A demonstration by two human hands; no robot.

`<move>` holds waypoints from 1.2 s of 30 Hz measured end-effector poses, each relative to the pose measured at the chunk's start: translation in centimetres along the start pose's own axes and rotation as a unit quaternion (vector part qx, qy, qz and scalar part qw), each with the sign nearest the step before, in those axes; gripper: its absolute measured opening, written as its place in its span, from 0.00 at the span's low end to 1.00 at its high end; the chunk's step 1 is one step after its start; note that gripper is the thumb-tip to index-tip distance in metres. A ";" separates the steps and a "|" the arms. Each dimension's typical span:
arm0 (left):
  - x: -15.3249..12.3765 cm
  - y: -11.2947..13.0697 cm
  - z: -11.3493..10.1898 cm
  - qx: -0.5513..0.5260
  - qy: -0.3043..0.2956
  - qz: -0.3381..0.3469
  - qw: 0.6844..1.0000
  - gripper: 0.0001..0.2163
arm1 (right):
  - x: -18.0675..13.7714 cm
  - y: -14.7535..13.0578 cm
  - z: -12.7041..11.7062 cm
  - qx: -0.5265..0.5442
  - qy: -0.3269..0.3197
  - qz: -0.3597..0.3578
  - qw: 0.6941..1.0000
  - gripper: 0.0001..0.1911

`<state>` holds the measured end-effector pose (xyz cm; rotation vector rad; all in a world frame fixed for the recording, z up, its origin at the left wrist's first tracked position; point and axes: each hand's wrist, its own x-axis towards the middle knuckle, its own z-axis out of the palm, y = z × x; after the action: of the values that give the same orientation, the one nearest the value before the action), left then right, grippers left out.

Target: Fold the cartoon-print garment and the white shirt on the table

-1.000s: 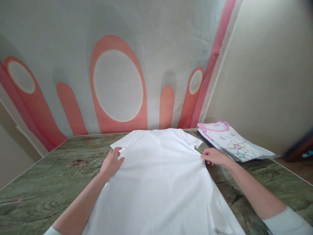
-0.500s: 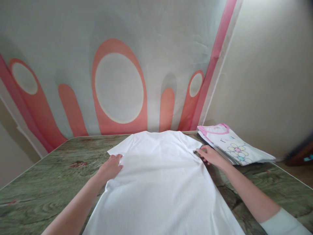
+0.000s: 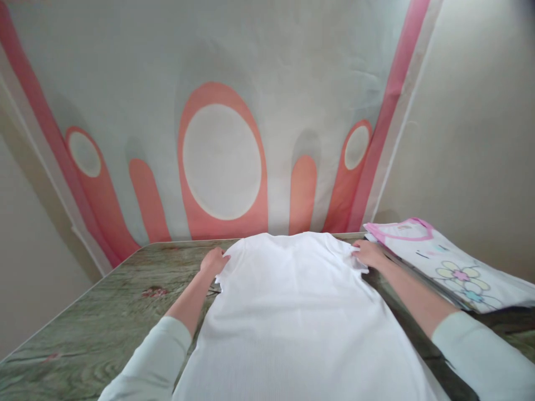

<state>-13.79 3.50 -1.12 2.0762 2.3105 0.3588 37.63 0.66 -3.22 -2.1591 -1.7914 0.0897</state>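
A plain white T-shirt [image 3: 288, 312] lies spread flat, its neckline at the far edge of the table and its lower part running out of view toward me. My left hand [image 3: 214, 263] pinches the edge of the left sleeve, fingers closed on the cloth. At the other side, my right hand [image 3: 368, 254] grips the right sleeve's edge between thumb and fingers. Some creases cross the shirt's chest, and the cloth bunches a little below each sleeve.
To the right lies a stack of folded shirts [image 3: 451, 267], the top one white with pink trim and printed flowers. The wood-patterned table [image 3: 117, 328] meets a grey wall hanging [image 3: 326, 72] with coral shapes at its back edge.
My left hand has moved up from the shirt's side to the left sleeve and closed on it. My right hand has shifted to the right sleeve's outer edge. The camera view has shifted slightly.
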 end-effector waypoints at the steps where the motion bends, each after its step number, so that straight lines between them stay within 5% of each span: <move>1: 0.6 0.1 -0.1 -0.002 0.001 0.000 1.000 0.10 | 0.4 0.1 -0.1 0.000 0.018 -0.008 1.000 0.10; 5: 2.1 0.4 -1.6 0.007 0.052 0.012 0.999 0.11 | 1.7 0.4 -0.8 -0.003 0.082 -0.034 0.996 0.17; 9: 2.4 1.6 -3.0 0.027 0.095 0.020 0.995 0.13 | 1.9 -0.1 -0.7 -0.004 0.059 -0.063 0.996 0.18; 12: 1.7 3.7 -2.4 0.027 0.073 0.055 0.995 0.16 | 0.9 -1.0 -0.4 -0.005 0.047 -0.076 0.996 0.18; 18: -4.0 11.6 0.7 -0.009 -0.063 0.263 0.963 0.17 | -5.0 -3.3 -0.5 -0.005 0.039 -0.077 0.996 0.11; 24: -10.5 20.2 1.6 -0.032 -0.189 0.443 0.876 0.20 | -13.6 -3.4 -2.1 0.004 -0.042 -0.056 0.998 0.16; 29: -10.3 27.1 2.2 -0.050 -0.170 0.470 0.865 0.16 | -17.1 -1.3 -3.7 0.070 -0.086 -0.041 0.993 0.16; 36: -8.0 34.7 3.9 -0.075 -0.119 0.384 0.912 0.20 | -18.4 -0.4 -3.8 0.119 -0.058 -0.080 0.988 0.10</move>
<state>21.82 -0.50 0.15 2.6688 1.2104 0.2476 34.40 -17.84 -2.53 -1.8717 -1.9038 0.3791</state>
